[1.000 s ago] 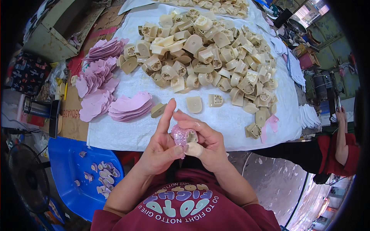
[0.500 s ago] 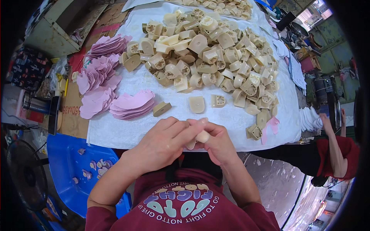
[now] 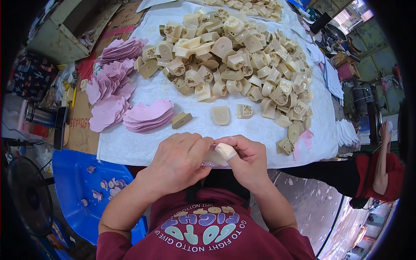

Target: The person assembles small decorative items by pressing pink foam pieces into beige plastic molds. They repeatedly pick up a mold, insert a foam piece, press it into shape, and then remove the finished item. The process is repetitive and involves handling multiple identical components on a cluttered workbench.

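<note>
At the table's near edge, my left hand (image 3: 175, 160) and my right hand (image 3: 250, 164) close on a beige shoe heel (image 3: 215, 158) between them. Glittery pinkish material shows along its lower edge; my fingers hide most of the rest. A pale cover wraps my right thumb, which presses on the piece. Just beyond my hands lie a loose beige heel (image 3: 221, 115), a second one showing its hollow ribbed side (image 3: 245, 111), and a darker heel on its side (image 3: 181, 120). Left of these sits a stack of pink cut pieces (image 3: 148, 115).
A large heap of beige heels (image 3: 242, 56) covers the far middle of the white cloth (image 3: 143, 151). More pink stacks (image 3: 110, 82) stand at left. Below the table's left side, a blue basin (image 3: 73, 182) holds several wrapped pieces. At right, a co-worker's arm (image 3: 383, 164) reaches beside white sheets (image 3: 346, 133).
The heel between my hands has turned, now showing its glittery edge. My right thumb has moved across onto it. At right, the co-worker's hand has moved away from the white sheets.
</note>
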`<state>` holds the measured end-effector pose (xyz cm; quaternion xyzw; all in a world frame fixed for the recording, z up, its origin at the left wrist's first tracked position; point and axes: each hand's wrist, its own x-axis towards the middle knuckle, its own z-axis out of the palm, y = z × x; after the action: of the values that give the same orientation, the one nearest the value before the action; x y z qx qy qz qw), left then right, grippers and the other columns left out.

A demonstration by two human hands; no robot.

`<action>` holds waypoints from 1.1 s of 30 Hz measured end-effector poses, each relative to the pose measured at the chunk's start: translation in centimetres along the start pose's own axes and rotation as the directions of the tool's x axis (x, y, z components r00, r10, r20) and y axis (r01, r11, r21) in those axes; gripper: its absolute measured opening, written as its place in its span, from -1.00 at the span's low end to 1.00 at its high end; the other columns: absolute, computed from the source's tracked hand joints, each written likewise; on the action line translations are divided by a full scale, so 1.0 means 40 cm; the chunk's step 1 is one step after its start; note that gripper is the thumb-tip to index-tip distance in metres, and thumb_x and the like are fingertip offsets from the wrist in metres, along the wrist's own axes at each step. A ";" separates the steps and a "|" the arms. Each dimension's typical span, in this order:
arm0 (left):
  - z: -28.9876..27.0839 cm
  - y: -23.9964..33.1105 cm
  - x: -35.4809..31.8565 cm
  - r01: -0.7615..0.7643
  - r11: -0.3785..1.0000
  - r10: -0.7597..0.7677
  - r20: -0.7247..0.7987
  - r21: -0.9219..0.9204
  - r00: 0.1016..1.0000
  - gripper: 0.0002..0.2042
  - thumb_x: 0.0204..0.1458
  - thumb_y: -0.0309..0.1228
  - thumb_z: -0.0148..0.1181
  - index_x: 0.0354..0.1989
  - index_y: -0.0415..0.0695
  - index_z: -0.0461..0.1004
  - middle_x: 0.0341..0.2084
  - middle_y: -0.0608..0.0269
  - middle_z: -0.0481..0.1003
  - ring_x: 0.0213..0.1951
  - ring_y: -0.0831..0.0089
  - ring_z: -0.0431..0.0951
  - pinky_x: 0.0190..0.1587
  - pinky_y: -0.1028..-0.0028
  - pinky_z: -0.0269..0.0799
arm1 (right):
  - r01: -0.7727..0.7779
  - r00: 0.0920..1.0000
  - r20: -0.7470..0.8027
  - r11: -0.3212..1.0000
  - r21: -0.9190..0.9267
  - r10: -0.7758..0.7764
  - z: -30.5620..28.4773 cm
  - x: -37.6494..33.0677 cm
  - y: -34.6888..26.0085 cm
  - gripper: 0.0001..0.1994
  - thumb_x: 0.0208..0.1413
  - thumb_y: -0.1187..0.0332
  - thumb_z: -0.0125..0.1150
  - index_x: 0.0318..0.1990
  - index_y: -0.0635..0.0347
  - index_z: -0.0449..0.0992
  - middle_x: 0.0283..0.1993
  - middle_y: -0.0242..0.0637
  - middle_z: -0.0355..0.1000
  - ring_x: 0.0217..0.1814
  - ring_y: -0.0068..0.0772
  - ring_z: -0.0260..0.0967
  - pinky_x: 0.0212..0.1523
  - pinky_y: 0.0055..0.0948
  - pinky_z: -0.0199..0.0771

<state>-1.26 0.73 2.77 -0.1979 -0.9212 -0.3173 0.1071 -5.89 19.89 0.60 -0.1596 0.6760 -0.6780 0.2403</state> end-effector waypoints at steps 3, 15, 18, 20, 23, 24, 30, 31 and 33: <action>0.013 -0.006 -0.009 0.014 0.996 -0.021 -0.072 -0.089 0.997 -0.55 -0.40 -0.47 0.41 -0.23 -0.19 0.42 -0.53 0.21 0.45 -0.53 0.29 0.47 -0.48 0.35 0.37 | -0.030 0.997 0.072 0.985 0.173 0.017 -0.021 0.008 -0.007 -0.79 0.17 0.46 0.13 -0.08 0.35 0.54 -0.21 -0.30 0.54 -0.21 -0.58 0.45 -0.17 -0.57 0.47; 0.094 0.024 -0.001 0.224 0.961 -0.262 -0.266 -0.165 0.928 -0.63 -0.30 -0.36 0.39 -0.32 -0.17 0.37 -0.69 0.22 0.43 -0.63 0.29 0.51 -0.57 0.36 0.39 | 0.052 0.997 -0.068 0.990 0.131 -0.043 0.001 0.024 0.023 -0.71 0.24 0.32 0.05 -0.02 0.33 0.52 -0.24 -0.36 0.53 -0.18 -0.61 0.42 -0.13 -0.56 0.42; 0.110 0.028 0.002 0.318 0.916 -0.379 -0.276 -0.243 0.883 -0.64 -0.28 -0.35 0.39 -0.35 -0.18 0.36 -0.72 0.23 0.42 -0.68 0.31 0.49 -0.62 0.39 0.37 | 0.020 0.990 -0.140 0.999 0.050 -0.012 0.019 0.028 0.008 -0.70 0.26 0.30 0.03 -0.03 0.33 0.52 -0.24 -0.36 0.52 -0.20 -0.64 0.39 -0.14 -0.57 0.41; 0.111 0.030 0.010 0.361 0.852 -0.470 -0.249 -0.380 0.847 -0.65 -0.27 -0.35 0.38 -0.36 -0.19 0.35 -0.74 0.23 0.41 -0.71 0.33 0.48 -0.65 0.41 0.36 | -0.058 0.995 -0.059 0.933 0.355 0.085 0.002 0.040 0.015 -0.70 0.27 0.29 0.00 -0.04 0.33 0.52 -0.24 -0.35 0.51 -0.22 -0.66 0.37 -0.16 -0.59 0.40; 0.116 0.038 0.024 0.354 0.891 -0.435 -0.311 -0.283 0.845 -0.66 -0.26 -0.34 0.38 -0.38 -0.19 0.34 -0.74 0.23 0.43 -0.73 0.34 0.48 -0.66 0.42 0.37 | 0.054 0.982 -0.190 0.977 0.208 -0.013 0.022 0.037 0.037 -0.70 0.29 0.30 -0.02 -0.04 0.34 0.52 -0.23 -0.36 0.50 -0.23 -0.67 0.36 -0.17 -0.60 0.39; 0.120 0.036 0.024 0.369 0.884 -0.451 -0.317 -0.288 0.834 -0.65 -0.26 -0.34 0.39 -0.38 -0.19 0.34 -0.74 0.23 0.43 -0.72 0.33 0.48 -0.65 0.42 0.37 | 0.038 0.979 -0.204 0.989 0.140 -0.009 0.030 0.037 0.035 -0.71 0.29 0.31 -0.03 -0.03 0.34 0.52 -0.22 -0.36 0.49 -0.22 -0.67 0.36 -0.16 -0.61 0.39; 0.125 -0.002 0.023 0.418 0.811 -0.545 -0.270 -0.409 0.793 -0.64 -0.28 -0.33 0.38 -0.40 -0.21 0.32 -0.74 0.19 0.43 -0.69 0.28 0.50 -0.62 0.35 0.38 | 0.063 0.992 -0.126 0.958 0.279 -0.028 0.030 0.057 0.038 -0.71 0.27 0.34 -0.02 0.00 0.36 0.48 -0.15 -0.33 0.49 -0.17 -0.65 0.37 -0.13 -0.60 0.37; 0.122 0.004 0.028 0.417 0.823 -0.536 -0.281 -0.386 0.796 -0.64 -0.29 -0.32 0.38 -0.41 -0.21 0.32 -0.74 0.18 0.42 -0.69 0.27 0.50 -0.61 0.35 0.38 | 0.083 0.986 -0.157 0.977 0.198 -0.051 0.035 0.058 0.032 -0.73 0.27 0.38 -0.03 0.00 0.35 0.48 -0.17 -0.35 0.48 -0.17 -0.66 0.35 -0.12 -0.61 0.36; 0.131 -0.001 0.029 0.418 0.824 -0.537 -0.294 -0.383 0.790 -0.64 -0.29 -0.30 0.38 -0.45 -0.20 0.32 -0.74 0.17 0.42 -0.68 0.26 0.50 -0.60 0.35 0.38 | 0.124 0.974 -0.188 0.992 -0.018 -0.125 0.045 0.057 0.032 -0.74 0.26 0.44 -0.06 0.02 0.34 0.45 -0.15 -0.35 0.47 -0.14 -0.65 0.35 -0.07 -0.61 0.35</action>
<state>-2.69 4.32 -0.95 0.0975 -0.8420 -0.5019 0.1721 -6.66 17.20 -0.86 -0.1372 0.6864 -0.7018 0.1319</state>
